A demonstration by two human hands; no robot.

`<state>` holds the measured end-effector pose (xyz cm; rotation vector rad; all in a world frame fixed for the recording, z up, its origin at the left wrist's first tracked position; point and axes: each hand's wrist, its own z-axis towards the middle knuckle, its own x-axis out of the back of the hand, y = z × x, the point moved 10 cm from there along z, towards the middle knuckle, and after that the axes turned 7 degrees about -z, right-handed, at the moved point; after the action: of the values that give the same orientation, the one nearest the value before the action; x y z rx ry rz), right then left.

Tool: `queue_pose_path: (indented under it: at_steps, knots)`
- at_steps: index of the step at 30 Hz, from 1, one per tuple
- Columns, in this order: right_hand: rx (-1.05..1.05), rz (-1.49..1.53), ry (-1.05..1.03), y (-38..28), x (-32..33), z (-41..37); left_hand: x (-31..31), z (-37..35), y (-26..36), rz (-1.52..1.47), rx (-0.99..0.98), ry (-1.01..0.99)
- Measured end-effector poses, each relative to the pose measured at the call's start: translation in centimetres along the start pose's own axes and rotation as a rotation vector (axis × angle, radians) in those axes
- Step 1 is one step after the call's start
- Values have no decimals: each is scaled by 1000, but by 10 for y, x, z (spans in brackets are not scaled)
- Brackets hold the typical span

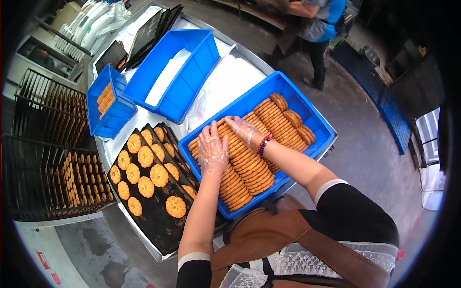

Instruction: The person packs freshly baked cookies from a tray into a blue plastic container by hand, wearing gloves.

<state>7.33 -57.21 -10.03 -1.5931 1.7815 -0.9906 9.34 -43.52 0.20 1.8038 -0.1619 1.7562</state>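
Both my hands wear clear plastic gloves and reach into a blue crate [314, 113] filled with rows of round golden cookies [252, 168], stacked on edge. My left hand [212, 150] curls over the cookies at the crate's left side. Close beside it, my right hand [244, 132] bends its fingers round cookies at the far end of a row; a beaded bracelet circles that wrist. The fingers partly hide the cookies they grip. Left of the crate, a black baking tray [158, 211] carries several loose cookies, with more trays overlapping beneath its right edge.
Behind stands another blue crate [201, 53] with a white sheet inside, beside a smaller blue crate [98, 122] holding cookies. Dark trays [149, 36] lean at the table's far end. Racks of trays [48, 177] line the left. A person [319, 29] stands across the floor.
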Motion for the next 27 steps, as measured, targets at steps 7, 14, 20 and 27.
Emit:
queue_pose_path:
  at_steps: [7, 14, 20, 27]
  knots:
    - [25, -229, -39, -7, 2, 0, -5, -4, 0, 155, -20, 96]
    - [47, -324, -26, -4, 2, 9, -16, 5, -4, 229, 87, -92]
    - [96, -219, -33, 3, 6, 13, 37, -1, -16, -54, 116, 192]
    - [48, -37, -64, 15, 1, 17, 111, -127, -180, -337, 509, 552]
